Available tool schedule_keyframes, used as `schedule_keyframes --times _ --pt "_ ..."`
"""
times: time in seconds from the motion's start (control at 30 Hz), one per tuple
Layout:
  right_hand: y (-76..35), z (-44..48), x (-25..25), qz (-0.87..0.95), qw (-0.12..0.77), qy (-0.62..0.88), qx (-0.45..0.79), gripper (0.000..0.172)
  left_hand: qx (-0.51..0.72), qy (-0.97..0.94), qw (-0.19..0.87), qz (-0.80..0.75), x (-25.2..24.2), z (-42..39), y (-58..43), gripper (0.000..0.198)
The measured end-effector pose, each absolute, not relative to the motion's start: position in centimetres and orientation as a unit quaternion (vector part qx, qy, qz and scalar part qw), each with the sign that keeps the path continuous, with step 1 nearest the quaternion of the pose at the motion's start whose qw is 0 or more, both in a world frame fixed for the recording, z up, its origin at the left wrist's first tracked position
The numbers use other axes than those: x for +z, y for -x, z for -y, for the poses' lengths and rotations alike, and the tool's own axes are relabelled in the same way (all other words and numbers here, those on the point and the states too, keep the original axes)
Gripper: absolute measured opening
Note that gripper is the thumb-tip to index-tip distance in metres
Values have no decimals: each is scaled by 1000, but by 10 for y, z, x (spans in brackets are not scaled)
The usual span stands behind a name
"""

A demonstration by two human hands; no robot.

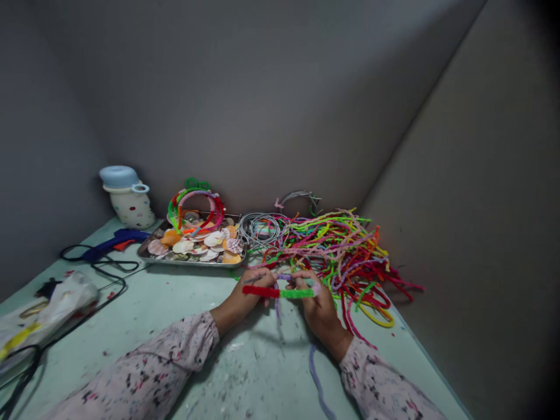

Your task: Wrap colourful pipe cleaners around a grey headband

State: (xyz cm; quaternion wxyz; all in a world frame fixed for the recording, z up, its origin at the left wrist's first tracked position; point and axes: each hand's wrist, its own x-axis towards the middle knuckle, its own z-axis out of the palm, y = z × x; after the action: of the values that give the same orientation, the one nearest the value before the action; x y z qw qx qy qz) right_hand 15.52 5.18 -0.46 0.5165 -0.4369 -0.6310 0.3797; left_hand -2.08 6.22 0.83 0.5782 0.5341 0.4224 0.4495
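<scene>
Both hands hold a hoop (297,294) wrapped in red, green and purple pipe cleaner, tilted just above the table. My left hand (251,289) pinches its left side, near the red part. My right hand (318,306) has its fingers closed on the right side, by the green part. A purple pipe cleaner end (277,309) hangs down between the hands. Another purple pipe cleaner (318,385) lies on the table below my right wrist. Just beyond my right hand spreads a heap of colourful pipe cleaners (336,245).
A metal tray (192,263) of shells carries several wrapped hoops (178,211). Wire rings (265,230) lie beside it. At left are a lidded cup (131,204), a blue glue gun (116,240), a black cord (116,280) and a plastic bag (72,297). Grey walls enclose the table.
</scene>
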Motion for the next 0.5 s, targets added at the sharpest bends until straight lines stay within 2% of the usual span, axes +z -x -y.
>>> schedule_keyframes --times 0.2,0.5 --pt "-155 -49 -3 621 512 444 395 23 432 -545 580 -423 5 -64 19 36" --pt "-152 -44 8 658 452 436 415 21 411 -532 613 -416 1 -63 20 30"
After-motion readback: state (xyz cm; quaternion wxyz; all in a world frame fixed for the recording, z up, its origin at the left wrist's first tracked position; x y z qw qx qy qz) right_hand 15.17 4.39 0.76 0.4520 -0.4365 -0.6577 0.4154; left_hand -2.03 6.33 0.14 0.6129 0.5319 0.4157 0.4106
